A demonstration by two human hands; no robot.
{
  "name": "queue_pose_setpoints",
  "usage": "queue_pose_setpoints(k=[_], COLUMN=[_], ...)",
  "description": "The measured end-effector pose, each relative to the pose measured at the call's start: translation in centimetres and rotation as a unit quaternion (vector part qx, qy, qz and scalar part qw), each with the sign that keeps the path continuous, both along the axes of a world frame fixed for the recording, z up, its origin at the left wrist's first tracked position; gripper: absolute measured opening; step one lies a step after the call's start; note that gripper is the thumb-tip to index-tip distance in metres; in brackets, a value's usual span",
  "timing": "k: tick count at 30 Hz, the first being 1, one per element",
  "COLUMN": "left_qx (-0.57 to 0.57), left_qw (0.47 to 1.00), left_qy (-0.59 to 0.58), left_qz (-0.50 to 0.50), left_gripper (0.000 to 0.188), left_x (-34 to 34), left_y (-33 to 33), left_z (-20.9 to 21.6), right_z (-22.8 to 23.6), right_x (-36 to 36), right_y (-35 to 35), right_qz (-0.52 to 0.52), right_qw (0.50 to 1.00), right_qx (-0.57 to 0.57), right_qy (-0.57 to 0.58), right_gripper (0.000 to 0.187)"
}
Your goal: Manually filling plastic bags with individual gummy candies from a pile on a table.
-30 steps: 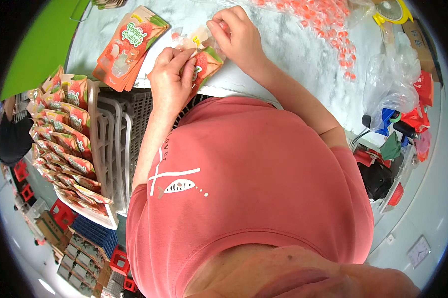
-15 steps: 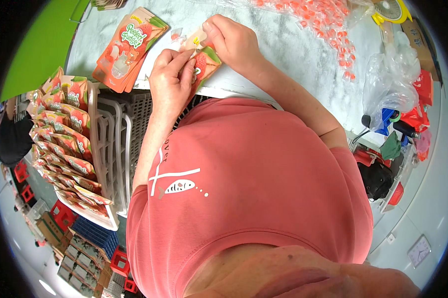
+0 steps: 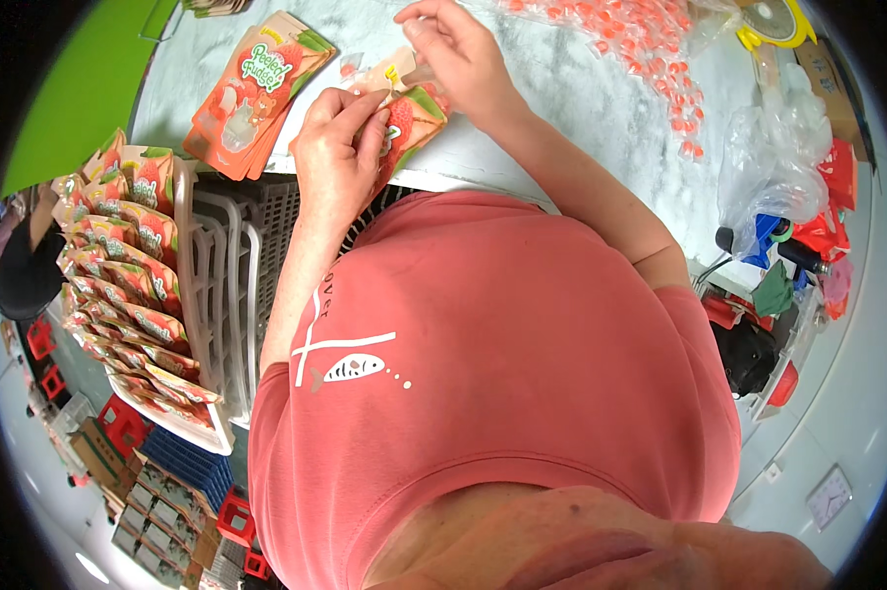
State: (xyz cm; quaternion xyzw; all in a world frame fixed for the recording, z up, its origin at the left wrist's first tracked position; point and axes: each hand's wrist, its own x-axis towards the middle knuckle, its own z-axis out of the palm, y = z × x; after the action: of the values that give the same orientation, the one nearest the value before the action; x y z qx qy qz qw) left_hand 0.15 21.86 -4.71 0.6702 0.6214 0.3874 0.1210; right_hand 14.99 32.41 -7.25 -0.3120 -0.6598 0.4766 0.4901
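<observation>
My left hand (image 3: 335,147) pinches the edge of a red and beige candy pouch (image 3: 414,126) with a green corner, just over the table's near edge. My right hand (image 3: 458,64) is raised slightly above and to the right of the pouch, its fingers apart and nothing visible in them. Left of my hands lies a fanned stack of flat pouches (image 3: 252,103) in the same print. A small clear-wrapped piece (image 3: 351,67) sits between that stack and the held pouch. Farther right, many orange-red wrapped candies (image 3: 650,49) spread over the pale marbled table (image 3: 551,118).
At my left, a white crate (image 3: 217,418) holds rows of filled pouches (image 3: 148,285), with more stacked crates (image 3: 232,265) beside it. On the right are crumpled clear plastic bags (image 3: 772,157), a yellow-rimmed round scale (image 3: 777,22) and a cardboard box (image 3: 827,84). Another person (image 3: 30,265) shows at far left.
My right hand has let go of the pouch and lifted away, up and slightly left, with its fingers spreading. My left hand keeps hold of the pouch, which now shows more of its front.
</observation>
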Motion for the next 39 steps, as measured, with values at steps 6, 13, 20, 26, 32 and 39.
queue_pose_setpoints(k=[6,13,20,26,32,39], left_qx=[0.018,-0.008,0.035,0.018,0.010,0.047], left_qw=[1.000,0.998,0.997,0.993,0.991,0.967], left_qy=[-0.003,-0.054,-0.055,-0.113,-0.130,-0.249], left_qz=[0.000,0.019,-0.035,-0.028,-0.017,-0.008], left_gripper=[0.017,0.018,0.021,0.019,0.022,0.018], left_x=[0.1,-0.5,-0.2,-0.6,-1.1,-2.6], left_y=[-0.1,-0.2,-0.5,-1.1,-1.3,-1.4], left_z=[0.0,0.1,0.0,0.3,0.0,-0.5], right_z=[1.1,2.2,1.6,2.2,5.5,2.6], right_x=[0.1,-0.1,-1.0,-0.7,-0.3,3.0], right_y=[0.2,-1.4,-0.6,-0.3,-1.7,-0.5], right_qz=[0.068,0.047,0.064,0.060,0.188,0.054], right_qw=[0.983,0.994,0.997,0.984,0.956,0.996], right_qx=[-0.138,0.096,0.028,0.110,-0.202,-0.026], right_qy=[0.101,-0.019,-0.018,-0.128,0.099,0.069], right_gripper=[0.021,0.032,0.038,0.040,0.038,0.026])
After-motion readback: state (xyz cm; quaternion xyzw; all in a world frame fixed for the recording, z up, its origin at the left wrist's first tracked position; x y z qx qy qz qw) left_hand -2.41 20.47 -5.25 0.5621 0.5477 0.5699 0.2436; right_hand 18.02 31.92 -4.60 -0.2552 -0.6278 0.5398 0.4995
